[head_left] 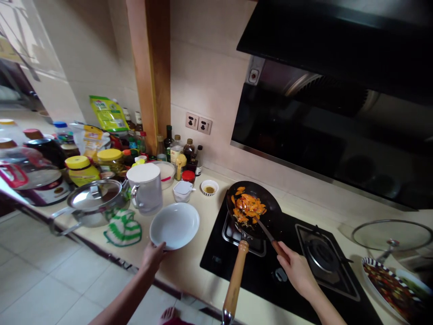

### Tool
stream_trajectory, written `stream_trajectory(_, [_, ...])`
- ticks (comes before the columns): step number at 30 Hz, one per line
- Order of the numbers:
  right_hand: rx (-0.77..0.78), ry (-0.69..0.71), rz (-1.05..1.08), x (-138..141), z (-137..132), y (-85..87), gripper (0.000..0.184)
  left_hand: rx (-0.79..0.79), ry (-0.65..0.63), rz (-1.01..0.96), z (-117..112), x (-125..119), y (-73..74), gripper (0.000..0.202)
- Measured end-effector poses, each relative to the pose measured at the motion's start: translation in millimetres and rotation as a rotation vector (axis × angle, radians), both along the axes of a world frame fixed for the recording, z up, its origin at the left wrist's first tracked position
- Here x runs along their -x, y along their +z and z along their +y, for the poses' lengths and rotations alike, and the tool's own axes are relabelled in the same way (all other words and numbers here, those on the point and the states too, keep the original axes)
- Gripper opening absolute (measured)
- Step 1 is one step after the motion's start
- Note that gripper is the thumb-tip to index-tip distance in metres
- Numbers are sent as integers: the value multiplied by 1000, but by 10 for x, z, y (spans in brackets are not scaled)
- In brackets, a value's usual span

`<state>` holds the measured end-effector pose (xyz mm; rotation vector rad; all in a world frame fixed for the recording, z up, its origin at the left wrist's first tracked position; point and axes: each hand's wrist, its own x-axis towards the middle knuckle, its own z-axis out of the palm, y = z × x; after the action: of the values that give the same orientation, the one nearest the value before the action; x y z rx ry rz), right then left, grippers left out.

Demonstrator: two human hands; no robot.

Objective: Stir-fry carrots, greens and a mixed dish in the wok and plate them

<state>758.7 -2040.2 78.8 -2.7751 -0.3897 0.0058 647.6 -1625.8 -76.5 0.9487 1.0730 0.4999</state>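
My left hand (153, 256) grips the near rim of an empty white plate (176, 223) lying on the counter left of the stove. My right hand (297, 268) is closed round the handle of a spatula (267, 232) whose blade rests in orange food (248, 206) inside a black wok (267, 205). The wok sits on the left burner of the black gas hob (270, 271). Its wooden handle (236, 280) points toward me, untouched.
Pot with glass lid (93, 201), white jug (146, 187), green cloth (123, 228), small bowls and many bottles and jars crowd the counter's left. A glass lid (392, 237) and a plate of cooked food (392, 284) sit right of the hob. Range hood (338, 40) overhangs.
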Motion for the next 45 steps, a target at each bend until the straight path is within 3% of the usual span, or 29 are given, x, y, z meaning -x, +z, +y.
stream_trajectory(4, [-44, 12, 0, 31, -56, 14, 51, 1, -37, -29, -36, 71, 89, 26])
stream_trajectory(7, [-79, 3, 19, 70, -113, 64, 51, 13, -87, -100, -112, 140, 297, 32])
stream_trajectory(12, [-109, -27, -24, 120, -241, 295, 52, 15, -252, -308, -274, 90, 984, 49])
stream_trajectory(16, [-95, -24, -72, 144, -374, 631, 55, -2, -440, -383, -484, -195, 1564, 56])
stream_trajectory(20, [-73, -10, -189, 209, -436, 966, 48, -6, -560, -386, -814, -586, 1854, 56])
stream_trajectory(24, [-23, 54, -233, 324, -335, 1071, 46, 17, -588, -382, -1145, -873, 1901, 53])
stream_trajectory(29, [129, 157, -268, 500, -143, 891, 46, 52, -620, -387, -1346, -948, 1887, 51])
stream_trajectory(32, [329, 143, -364, 606, -71, 832, 48, 50, -620, -396, -1343, -919, 1851, 48])
stream_trajectory(36, [528, 150, -481, 708, -13, 887, 59, 54, -593, -427, -1282, -875, 1764, 42])
stream_trajectory(41, [567, 205, -640, 742, 30, 946, 94, 100, -597, -409, -1207, -811, 1674, 48])
stream_trajectory(45, [533, 221, -605, 712, 46, 922, 92, 107, -580, -423, -1150, -750, 1633, 44])
